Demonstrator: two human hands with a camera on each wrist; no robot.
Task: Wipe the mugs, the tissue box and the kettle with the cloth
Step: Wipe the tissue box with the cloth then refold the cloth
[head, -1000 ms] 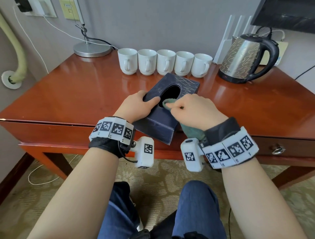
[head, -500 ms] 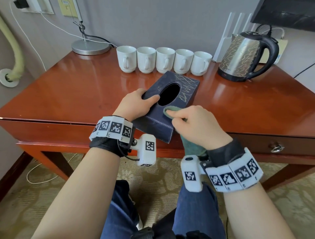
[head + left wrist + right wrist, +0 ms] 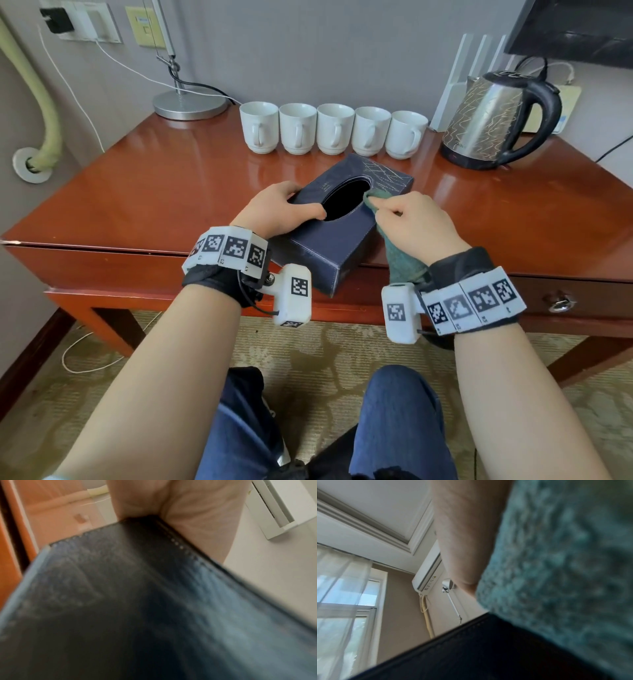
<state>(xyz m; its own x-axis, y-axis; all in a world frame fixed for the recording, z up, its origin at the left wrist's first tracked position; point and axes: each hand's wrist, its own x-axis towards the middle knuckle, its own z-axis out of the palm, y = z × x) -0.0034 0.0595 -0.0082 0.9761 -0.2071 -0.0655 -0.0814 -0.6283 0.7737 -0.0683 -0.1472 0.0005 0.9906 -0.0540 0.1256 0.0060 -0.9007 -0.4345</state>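
Two hands work on the tissue box (image 3: 337, 236), which sits at the front edge of the counter (image 3: 144, 192), turned so its long axis runs from the near edge toward the far right, with one near corner overhanging the edge. The left hand (image 3: 279, 214) grips the box's left side, thumb curled over the top beside the oval opening, and steadies it. The right hand (image 3: 416, 222) is clamped on the green cloth (image 3: 399, 258), fingers pinching a fold of it against the top face at the right rim of the opening; the rest of the cloth hangs down past the wrist. The right wrist view shows the cloth lying against the dark box, blurred.

The wiping hand lies at the middle of the top, so the far end with the scratched pattern lies ahead of it along the long axis, and the near end lies back toward the body. My guess is the top is partly wiped and the sides remain.

Five mugs (image 3: 334, 133) stand in a row along the back edge, and the kettle (image 3: 495, 120) stands at the back right corner, nearer the right hand.
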